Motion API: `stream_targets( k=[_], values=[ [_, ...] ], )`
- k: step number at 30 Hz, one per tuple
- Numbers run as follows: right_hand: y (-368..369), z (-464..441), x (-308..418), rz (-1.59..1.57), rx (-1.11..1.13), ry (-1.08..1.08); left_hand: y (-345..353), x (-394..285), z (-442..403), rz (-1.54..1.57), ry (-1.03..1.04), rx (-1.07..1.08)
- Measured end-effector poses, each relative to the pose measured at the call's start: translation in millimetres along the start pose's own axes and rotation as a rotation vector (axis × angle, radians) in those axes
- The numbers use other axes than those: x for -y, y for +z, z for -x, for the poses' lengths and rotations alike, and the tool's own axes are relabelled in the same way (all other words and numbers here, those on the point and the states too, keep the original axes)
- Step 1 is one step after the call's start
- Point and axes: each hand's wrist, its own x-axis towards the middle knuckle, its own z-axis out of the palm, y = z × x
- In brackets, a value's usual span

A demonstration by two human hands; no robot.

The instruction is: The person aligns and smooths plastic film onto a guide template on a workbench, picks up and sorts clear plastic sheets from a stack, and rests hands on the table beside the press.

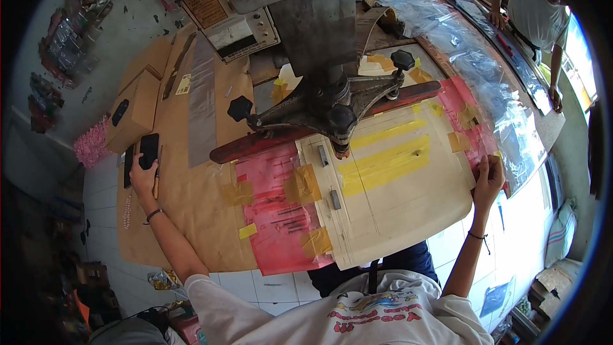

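Note:
My left hand (pixel 143 176) is closed around the lower end of a black phone (pixel 149 147) on the brown paper-covered table (pixel 185 230). A thin stick-like tool (pixel 157 185) lies beside it. My right hand (pixel 490 180) has curled fingers at the right edge of the red plastic sheet (pixel 469 108); what it pinches, if anything, is hidden. Between my hands lies a cream board (pixel 408 198) with yellow tape strips (pixel 386 165) and two small grey metal blocks (pixel 336 199). Above its far edge stands the black press head (pixel 332 102) with a red bar (pixel 255 144).
A machine control box (pixel 233 22) hangs over the table. Cardboard boxes (pixel 133 112) and a pink bundle (pixel 93 142) are at left. Clear plastic sheeting (pixel 447 32) covers the right-hand table, where another person (pixel 533 9) stands. Bagged items hang on the left wall.

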Motion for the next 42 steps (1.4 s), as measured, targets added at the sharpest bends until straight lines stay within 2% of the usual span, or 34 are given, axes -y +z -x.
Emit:
stream_targets(
  k=[6, 11, 19, 28, 31, 42],
  values=[
    [1, 0, 2, -0.066, 0.003, 0.022, -3, -1, 1, -0.028, -0.011, 0.037],
    [-1, 0, 2, 0.023, 0.006, 0.001, -2, -4, 2, -0.037, -0.025, 0.045],
    [-2, 2, -4, -0.007, 0.031, 0.046, -1, -3, 0, -0.045, -0.051, 0.046],
    [1, 0, 3, -0.005, 0.009, -0.003, 3, 5, -6, -0.035, 0.027, 0.040],
    [0, 0, 0, -0.023, 0.016, -0.009, 5, 9, -11, -0.061, -0.007, 0.124],
    [0, 0, 2, -0.024, 0.016, 0.018, 19, 24, -23, -0.146, -0.025, 0.182]
  ],
)
